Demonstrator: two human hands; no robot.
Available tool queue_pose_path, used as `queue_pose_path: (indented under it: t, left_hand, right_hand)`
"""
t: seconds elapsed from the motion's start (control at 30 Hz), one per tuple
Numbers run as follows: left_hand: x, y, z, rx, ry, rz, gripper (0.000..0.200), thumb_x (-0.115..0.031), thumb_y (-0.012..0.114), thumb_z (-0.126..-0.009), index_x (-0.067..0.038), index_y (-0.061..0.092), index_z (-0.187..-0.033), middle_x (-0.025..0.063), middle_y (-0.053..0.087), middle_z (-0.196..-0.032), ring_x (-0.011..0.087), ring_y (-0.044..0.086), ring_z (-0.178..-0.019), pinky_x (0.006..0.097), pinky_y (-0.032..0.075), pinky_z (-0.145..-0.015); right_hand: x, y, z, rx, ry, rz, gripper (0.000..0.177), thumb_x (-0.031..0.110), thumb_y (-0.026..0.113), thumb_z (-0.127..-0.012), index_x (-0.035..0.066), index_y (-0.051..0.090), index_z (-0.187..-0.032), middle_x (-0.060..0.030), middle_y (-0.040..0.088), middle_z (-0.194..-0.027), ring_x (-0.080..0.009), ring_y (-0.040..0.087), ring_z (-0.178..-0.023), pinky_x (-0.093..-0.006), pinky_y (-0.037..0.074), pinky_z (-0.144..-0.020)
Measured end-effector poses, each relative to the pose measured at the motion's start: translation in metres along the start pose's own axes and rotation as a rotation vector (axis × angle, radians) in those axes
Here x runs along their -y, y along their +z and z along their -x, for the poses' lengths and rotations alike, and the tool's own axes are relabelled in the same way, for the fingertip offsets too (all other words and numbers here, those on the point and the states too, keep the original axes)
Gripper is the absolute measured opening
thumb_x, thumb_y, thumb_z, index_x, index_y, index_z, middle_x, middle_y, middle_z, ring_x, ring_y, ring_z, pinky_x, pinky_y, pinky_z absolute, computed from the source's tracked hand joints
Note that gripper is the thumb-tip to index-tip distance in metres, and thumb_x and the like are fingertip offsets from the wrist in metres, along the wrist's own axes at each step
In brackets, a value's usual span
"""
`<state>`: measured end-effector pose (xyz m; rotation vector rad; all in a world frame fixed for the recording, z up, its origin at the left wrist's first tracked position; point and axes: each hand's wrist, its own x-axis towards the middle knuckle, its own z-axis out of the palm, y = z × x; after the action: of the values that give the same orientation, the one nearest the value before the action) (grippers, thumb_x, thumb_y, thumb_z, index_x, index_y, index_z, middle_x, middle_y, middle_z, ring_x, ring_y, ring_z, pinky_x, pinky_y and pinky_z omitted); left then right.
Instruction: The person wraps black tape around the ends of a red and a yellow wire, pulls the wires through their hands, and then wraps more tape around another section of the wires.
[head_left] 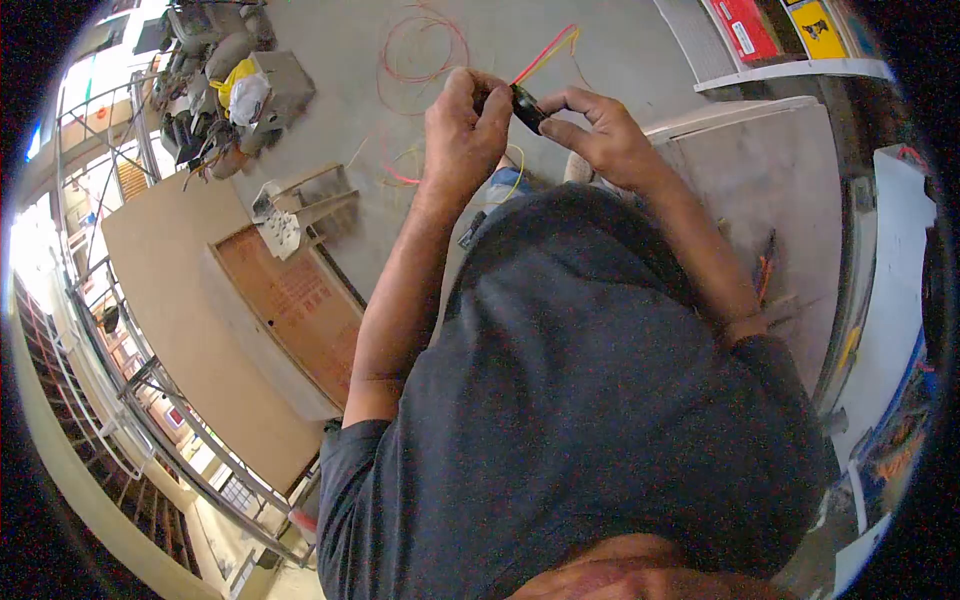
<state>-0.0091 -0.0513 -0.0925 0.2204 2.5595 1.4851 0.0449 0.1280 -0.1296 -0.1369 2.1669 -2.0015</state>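
Both hands up in front of chest, over a grey concrete floor (620, 60). Left hand (460, 130): fingers curled tight together, thumb & fingertips closed on the left edge of a small black round piece (527, 106). Right hand (600, 135): thumb & forefinger pinched on the same piece from the right, other fingers folded under. So the piece sits between the 2 hands, held by both, well above the floor. Can't tell exactly what it is, too small.

A thin red-and-yellow wire bundle (545, 50) runs from the piece up & to the right. Loose loops of thin red wire (420, 45) lie on the floor beyond the hands; a thin yellow wire strand (516, 170) shows just below them.

Person wears a dark grey short-sleeved shirt (580, 400), fills the lower middle.

Far left: heap of grey metal machine parts w/ a yellow rag (225, 85). Nearer, a pale perforated metal bracket (290, 215) beside a reddish-brown flat panel (295, 305). Right: an orange-handled tool (764, 272) on the floor near the right forearm, white flat board (900, 260) at the edge
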Motion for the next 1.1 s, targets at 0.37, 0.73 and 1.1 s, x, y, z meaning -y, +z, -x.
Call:
queue_pose_path:
  t: [0.37, 0.73, 1.1]
  left_hand:
    - [-0.016, -0.008, -0.009, 0.12, -0.01, -0.126, 0.015, -0.015, 0.06, -0.09, 0.0, 0.057, -0.092, 0.0079, 0.065, -0.081, 0.0122, 0.058, -0.078, 0.0288, 0.047, -0.072]
    - [0.0, 0.021, -0.011, 0.263, 0.209, -0.099, 0.015, -0.015, 0.06, -0.09, 0.0, 0.057, -0.091, 0.0159, 0.067, -0.08, 0.02, 0.067, -0.069, 0.0351, 0.051, -0.062]
    - [0.02, 0.02, -0.018, 0.052, 0.307, -0.237, 0.017, -0.009, 0.062, -0.084, -0.003, 0.054, -0.099, 0.0183, 0.065, -0.088, 0.0371, 0.066, -0.074, 0.0426, 0.053, -0.067]
  right_hand:
    - [0.033, -0.033, -0.02, -0.459, -0.28, 0.381, 0.027, 0.023, 0.069, -0.084, 0.004, 0.064, -0.102, -0.0151, 0.066, -0.098, -0.0317, 0.065, -0.094, -0.0401, 0.049, -0.086]
    - [-0.003, -0.047, -0.128, 0.889, 0.326, 0.407, 0.045, 0.035, 0.06, -0.082, -0.004, 0.062, -0.103, -0.0113, 0.063, -0.082, -0.0217, 0.066, -0.08, -0.0323, 0.049, -0.068]
    - [0.007, -0.016, -0.117, -0.336, 0.006, 0.107, 0.052, 0.025, 0.073, -0.074, -0.002, 0.059, -0.117, -0.0119, 0.067, -0.097, -0.0202, 0.063, -0.085, -0.0348, 0.05, -0.077]
